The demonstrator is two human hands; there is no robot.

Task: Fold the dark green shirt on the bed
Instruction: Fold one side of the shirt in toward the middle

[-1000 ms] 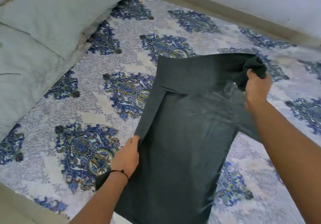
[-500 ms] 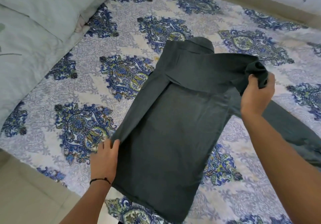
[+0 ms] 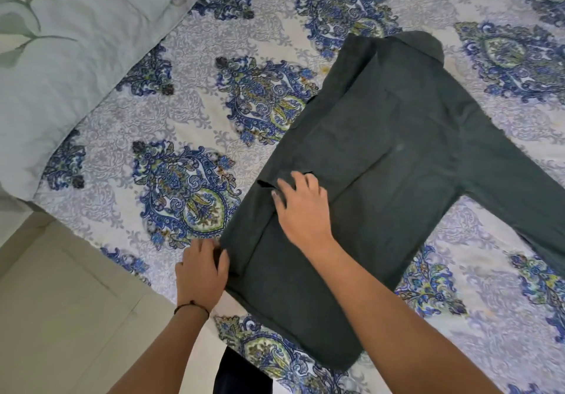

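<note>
The dark green shirt lies flat on the patterned bed sheet, collar toward the far side. Its left side and sleeve are folded over the body. The other sleeve stretches out to the right edge of the view. My right hand rests flat, fingers spread, on the folded sleeve near the shirt's left side. My left hand sits at the shirt's left edge with its fingers against the fold; a black thread band is on that wrist.
Pale green pillows lie at the upper left of the bed. The bed's near edge runs diagonally at lower left, with beige floor tiles beyond it. A dark trouser leg shows at the bottom.
My right hand has let go of the shirt's shoulder and come down flat onto the folded sleeve. The right sleeve now lies spread on the bed. My left hand stays at the left edge.
</note>
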